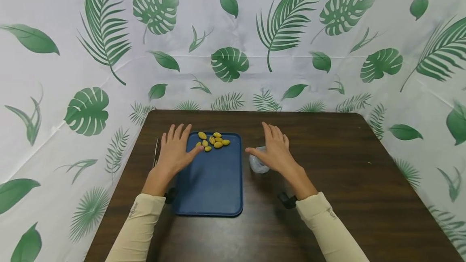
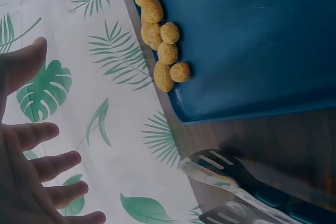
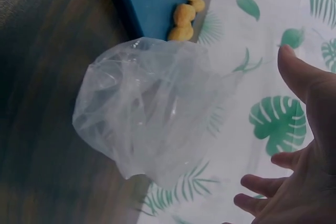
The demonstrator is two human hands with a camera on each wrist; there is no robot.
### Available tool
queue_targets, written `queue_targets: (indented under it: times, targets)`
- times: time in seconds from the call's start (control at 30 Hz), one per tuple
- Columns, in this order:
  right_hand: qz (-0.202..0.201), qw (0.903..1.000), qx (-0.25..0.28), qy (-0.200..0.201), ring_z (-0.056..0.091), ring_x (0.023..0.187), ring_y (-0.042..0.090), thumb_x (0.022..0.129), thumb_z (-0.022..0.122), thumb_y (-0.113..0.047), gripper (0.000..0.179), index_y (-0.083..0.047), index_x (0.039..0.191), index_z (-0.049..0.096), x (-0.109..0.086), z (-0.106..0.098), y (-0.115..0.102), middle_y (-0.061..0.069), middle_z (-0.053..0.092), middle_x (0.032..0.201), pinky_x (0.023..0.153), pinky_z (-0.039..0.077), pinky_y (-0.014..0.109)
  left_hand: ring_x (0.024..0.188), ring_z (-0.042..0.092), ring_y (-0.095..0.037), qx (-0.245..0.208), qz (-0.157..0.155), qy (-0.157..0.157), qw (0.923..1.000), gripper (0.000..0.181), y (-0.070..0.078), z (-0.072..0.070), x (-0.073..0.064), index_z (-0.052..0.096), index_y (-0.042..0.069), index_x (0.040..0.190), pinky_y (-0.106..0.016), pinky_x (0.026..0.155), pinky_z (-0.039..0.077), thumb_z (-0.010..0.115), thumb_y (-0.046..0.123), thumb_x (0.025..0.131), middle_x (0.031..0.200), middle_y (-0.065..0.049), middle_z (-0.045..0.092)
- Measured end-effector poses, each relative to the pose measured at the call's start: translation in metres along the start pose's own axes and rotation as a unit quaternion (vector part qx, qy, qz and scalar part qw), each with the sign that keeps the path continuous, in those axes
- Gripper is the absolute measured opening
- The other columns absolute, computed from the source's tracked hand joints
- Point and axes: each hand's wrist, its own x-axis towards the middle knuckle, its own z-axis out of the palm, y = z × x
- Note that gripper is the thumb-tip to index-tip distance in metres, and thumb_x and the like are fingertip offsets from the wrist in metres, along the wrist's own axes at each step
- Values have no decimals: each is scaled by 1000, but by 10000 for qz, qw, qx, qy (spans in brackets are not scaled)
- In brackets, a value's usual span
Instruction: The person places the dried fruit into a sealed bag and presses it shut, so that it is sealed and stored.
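My left hand [image 1: 176, 148] hovers with spread fingers over the left edge of a blue tray [image 1: 211, 185]. Several small yellow oval fruits or nuts [image 1: 218, 144] lie in a cluster at the tray's far end; their exact kind is unclear. Over the table, right of the tray, my right hand [image 1: 276, 151] is held with fingers extended, gripping nothing. Partly behind it stands a clear plastic bag [image 3: 147, 108], its mouth spread out. Left of the tray lie tongs [image 2: 231, 177] with dark slotted heads, mostly hidden by the left hand in the head view.
The dark wooden table [image 1: 327, 165] extends to the right of the bag. A white cloth backdrop [image 1: 204, 68] with green leaf prints stands along the table's far edge and sides.
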Motion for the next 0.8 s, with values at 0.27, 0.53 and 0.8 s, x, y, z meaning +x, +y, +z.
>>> queue_targets:
  times: [0.27,0.53,0.8]
  targets:
    - [42,9999,142,-81,14,158,44,89,73,-61,111,-11,166,13,-10,5,9,22,19,170,122,7,72,158,14,-47,-11,-117,-9,9999,84,-3,5,-3,29,8,163,-69,124,12,63,50,100,167,-25,28]
    - [-15,9995,251,-167,18,156,44,85,78,-59,115,-11,166,13,-14,9,17,21,19,169,121,9,72,157,17,-47,124,-246,11,9996,81,-9,8,-7,30,7,162,-69,123,15,62,50,101,166,-25,29]
    - [7,9987,428,-274,18,156,45,83,81,-58,117,-11,166,12,-18,15,20,22,19,169,121,10,71,157,18,-47,102,-399,-24,9991,81,-17,13,-10,29,8,162,-69,123,14,64,47,100,166,-25,29]
